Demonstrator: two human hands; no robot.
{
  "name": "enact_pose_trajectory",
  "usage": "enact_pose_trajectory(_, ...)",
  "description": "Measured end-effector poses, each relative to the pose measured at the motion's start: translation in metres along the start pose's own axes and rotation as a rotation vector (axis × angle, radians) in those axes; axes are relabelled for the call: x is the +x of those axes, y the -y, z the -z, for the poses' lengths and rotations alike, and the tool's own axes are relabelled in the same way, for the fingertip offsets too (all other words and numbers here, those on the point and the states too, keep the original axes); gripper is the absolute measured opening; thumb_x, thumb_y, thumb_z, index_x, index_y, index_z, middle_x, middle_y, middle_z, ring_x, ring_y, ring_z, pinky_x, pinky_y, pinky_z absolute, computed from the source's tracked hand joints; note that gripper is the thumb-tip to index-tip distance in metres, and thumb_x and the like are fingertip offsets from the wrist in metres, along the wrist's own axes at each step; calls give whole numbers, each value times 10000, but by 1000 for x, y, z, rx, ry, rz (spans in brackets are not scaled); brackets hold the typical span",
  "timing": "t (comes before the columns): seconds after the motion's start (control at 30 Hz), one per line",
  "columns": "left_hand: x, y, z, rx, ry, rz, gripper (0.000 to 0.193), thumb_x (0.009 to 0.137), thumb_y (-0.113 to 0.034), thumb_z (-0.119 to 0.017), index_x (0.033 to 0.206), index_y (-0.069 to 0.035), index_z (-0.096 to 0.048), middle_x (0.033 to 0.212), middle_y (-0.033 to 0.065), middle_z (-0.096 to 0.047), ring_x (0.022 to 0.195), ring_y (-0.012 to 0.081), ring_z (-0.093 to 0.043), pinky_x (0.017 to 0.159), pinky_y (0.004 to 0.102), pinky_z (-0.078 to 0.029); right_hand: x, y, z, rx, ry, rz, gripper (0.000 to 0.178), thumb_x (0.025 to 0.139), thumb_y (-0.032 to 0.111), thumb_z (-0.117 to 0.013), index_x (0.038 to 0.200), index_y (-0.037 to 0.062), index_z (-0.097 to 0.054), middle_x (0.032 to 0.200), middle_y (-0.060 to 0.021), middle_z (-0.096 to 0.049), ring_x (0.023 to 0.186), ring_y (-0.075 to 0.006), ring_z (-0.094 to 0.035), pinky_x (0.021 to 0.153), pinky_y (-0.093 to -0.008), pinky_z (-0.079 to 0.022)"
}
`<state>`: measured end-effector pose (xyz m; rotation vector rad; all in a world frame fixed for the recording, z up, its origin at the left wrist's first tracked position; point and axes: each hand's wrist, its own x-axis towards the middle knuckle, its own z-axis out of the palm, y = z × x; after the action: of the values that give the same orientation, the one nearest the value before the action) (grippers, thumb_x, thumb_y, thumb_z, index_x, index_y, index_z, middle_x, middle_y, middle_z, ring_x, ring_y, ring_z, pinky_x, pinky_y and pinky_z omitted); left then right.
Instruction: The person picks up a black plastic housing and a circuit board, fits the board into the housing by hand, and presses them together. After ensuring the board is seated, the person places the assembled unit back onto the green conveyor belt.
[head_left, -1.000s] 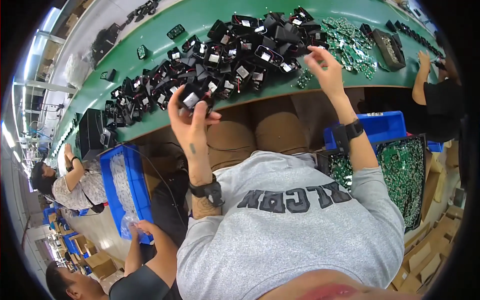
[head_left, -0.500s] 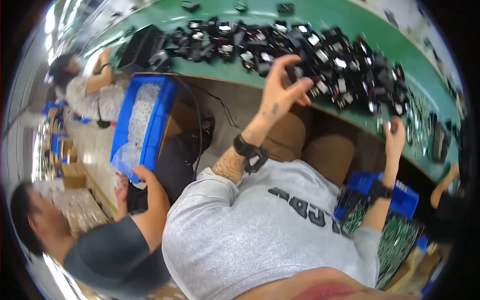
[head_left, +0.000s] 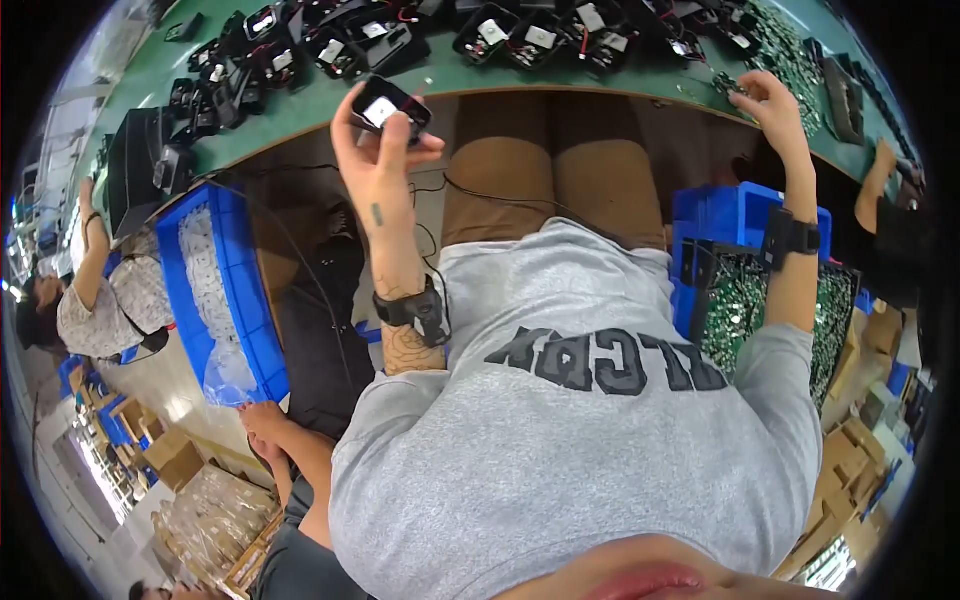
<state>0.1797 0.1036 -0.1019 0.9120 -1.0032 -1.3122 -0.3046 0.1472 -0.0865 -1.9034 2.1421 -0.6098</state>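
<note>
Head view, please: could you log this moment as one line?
left hand: holds black housing | right hand: on green bench by circuit boards

The left hand [head_left: 385, 150] is rising in front of the chest, forearm running almost straight up from the grey sleeve, a black band wrapping the wrist. Its fingers [head_left: 400, 125] are curling closed around a small black housing [head_left: 390, 103], thumb pressing in from the right side of that housing. The right hand [head_left: 772, 108] is reaching well away to the right of the housing, arm stretching nearly straight, another black band circling its wrist, fingers bending loosely downward, palm facing down.
</note>
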Motion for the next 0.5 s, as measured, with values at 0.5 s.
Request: enact_pose_trajectory(0.5,116,-174,-177,-102,435,-472,580,780,-8,-556,1332,9,-379,950,168,-627,644,149,-617,533,254,-536,117,245,71,1828,280,558,285,874,178,-627,1094,23,-531,848,-84,-516,592,-99,-453,474,-190,-369)
